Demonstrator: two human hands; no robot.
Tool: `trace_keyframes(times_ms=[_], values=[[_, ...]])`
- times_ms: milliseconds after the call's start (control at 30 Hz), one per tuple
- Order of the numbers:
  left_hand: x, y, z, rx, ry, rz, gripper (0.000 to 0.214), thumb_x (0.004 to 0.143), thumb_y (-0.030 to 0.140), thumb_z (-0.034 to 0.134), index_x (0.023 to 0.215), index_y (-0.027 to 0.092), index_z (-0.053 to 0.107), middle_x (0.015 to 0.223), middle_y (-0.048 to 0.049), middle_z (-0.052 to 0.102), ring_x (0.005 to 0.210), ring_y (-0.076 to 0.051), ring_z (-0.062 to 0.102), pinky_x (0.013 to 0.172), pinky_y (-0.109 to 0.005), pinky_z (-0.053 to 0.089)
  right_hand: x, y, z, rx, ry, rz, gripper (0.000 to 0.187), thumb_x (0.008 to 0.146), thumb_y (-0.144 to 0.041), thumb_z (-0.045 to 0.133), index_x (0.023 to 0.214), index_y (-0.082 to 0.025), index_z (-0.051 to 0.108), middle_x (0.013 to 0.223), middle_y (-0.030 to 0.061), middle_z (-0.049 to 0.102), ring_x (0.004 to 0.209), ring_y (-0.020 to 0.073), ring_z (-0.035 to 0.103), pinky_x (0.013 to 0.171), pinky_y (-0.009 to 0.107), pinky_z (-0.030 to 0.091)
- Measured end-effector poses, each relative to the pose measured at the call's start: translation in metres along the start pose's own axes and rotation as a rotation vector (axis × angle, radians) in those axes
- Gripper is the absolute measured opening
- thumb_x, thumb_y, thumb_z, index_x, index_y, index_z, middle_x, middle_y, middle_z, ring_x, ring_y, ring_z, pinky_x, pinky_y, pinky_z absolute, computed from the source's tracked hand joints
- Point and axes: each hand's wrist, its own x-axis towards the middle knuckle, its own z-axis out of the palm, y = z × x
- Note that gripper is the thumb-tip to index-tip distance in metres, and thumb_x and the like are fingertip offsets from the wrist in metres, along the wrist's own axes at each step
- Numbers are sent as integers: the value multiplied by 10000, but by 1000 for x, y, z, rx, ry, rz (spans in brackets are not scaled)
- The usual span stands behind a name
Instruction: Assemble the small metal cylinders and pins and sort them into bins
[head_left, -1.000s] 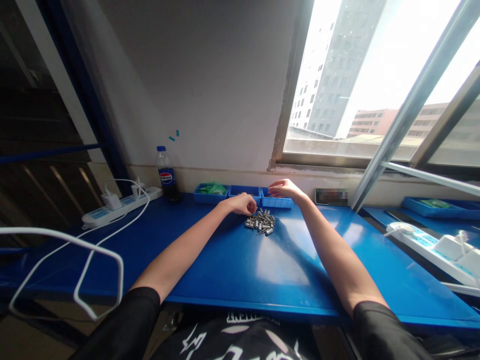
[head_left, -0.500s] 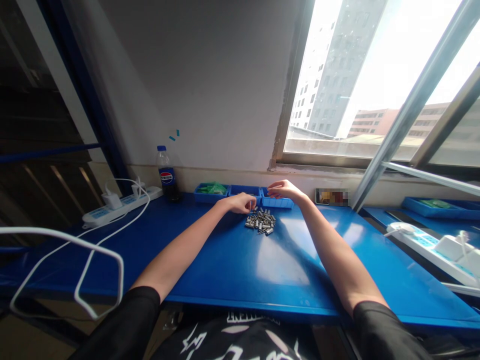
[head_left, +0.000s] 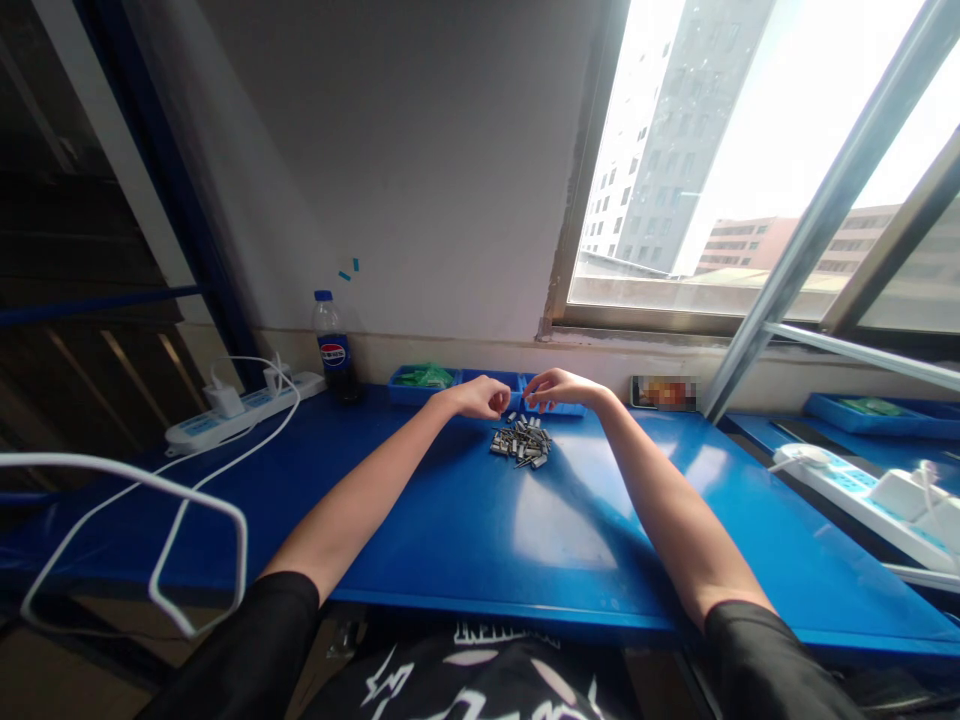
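Observation:
A heap of small silver metal parts (head_left: 521, 443) lies on the blue table (head_left: 465, 520). Just above its far edge my left hand (head_left: 480, 396) and my right hand (head_left: 553, 388) are raised close together, fingers curled in a pinch, fingertips facing each other. What they pinch is too small to make out. Behind the hands stand three small blue trays: the left tray (head_left: 421, 382) holds green pieces, the middle tray (head_left: 495, 379) and the right tray (head_left: 571, 408) are partly hidden by my hands.
A cola bottle (head_left: 332, 348) stands at the back left beside a white power strip (head_left: 240, 411) with trailing cables. A white wire frame (head_left: 150, 540) juts in at left. Another power strip (head_left: 870, 500) and a blue tray (head_left: 870, 412) sit on the right. Window behind.
My left hand has lifted off the heap of parts, and my right hand has come back from the right tray; the two now meet above the heap.

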Motion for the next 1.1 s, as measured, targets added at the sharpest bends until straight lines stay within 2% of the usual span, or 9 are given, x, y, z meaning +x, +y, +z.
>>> trace_keyframes(times_ms=[100, 333, 567, 667, 800, 900, 967, 1100], values=[[1, -2, 8, 58, -78, -10, 180, 676, 91, 738, 839, 156, 701, 822, -16, 729, 752, -135, 652, 687, -192, 462, 0, -1, 0, 22, 3, 4, 385, 759, -432, 852, 1023, -158, 788, 909, 98, 799, 769, 190, 742, 624, 218, 565], [1, -10, 15, 41, -94, -43, 254, 708, 52, 662, 931, 175, 658, 779, 6, 708, 708, -128, 643, 631, -180, 429, -3, -4, 0, 39, 11, 25, 375, 743, -408, 872, 1022, -171, 788, 905, 86, 800, 774, 189, 747, 634, 215, 567], [2, 4, 6, -139, 116, 20, 262, 760, 161, 705, 981, 185, 565, 832, -8, 732, 743, -133, 675, 671, -196, 478, -1, -5, 4, 57, -66, -8, 422, 725, -412, 873, 1066, -178, 789, 894, 72, 799, 808, 198, 755, 692, 226, 574], [3, 13, 6, -211, 182, 57, 288, 775, 212, 728, 992, 189, 540, 828, -10, 732, 737, -132, 683, 685, -206, 500, 0, -8, 7, 90, -86, -44, 409, 704, -439, 877, 1007, -175, 802, 861, 59, 795, 814, 200, 751, 729, 242, 582], [3, 18, 6, -229, 241, 62, 279, 776, 238, 740, 970, 186, 547, 816, -10, 729, 748, -137, 693, 698, -213, 510, 1, -9, 11, 132, -53, -68, 402, 657, -462, 894, 924, -173, 811, 827, 44, 790, 816, 209, 749, 780, 272, 589], [2, 16, 4, -149, 290, 5, 230, 778, 266, 739, 919, 181, 579, 794, -9, 721, 738, -139, 678, 682, -212, 491, 3, -6, 9, 124, 2, -58, 351, 679, -412, 879, 922, -168, 814, 812, 46, 789, 797, 206, 746, 757, 265, 591], [2, 13, 3, -84, 237, -49, 220, 767, 300, 755, 877, 178, 609, 778, -7, 717, 724, -141, 669, 664, -212, 476, 6, -1, 7, 76, 83, -39, 274, 704, -352, 856, 893, -157, 815, 776, 54, 783, 749, 196, 736, 690, 244, 581], [0, 7, 5, -37, -43, -122, 269, 689, 306, 827, 861, 180, 663, 776, 3, 731, 705, -139, 675, 634, -203, 454, 11, 9, 0, -57, 364, 49, 145, 724, -260, 799, 816, -147, 810, 643, 43, 740, 638, 170, 700, 579, 211, 540]])
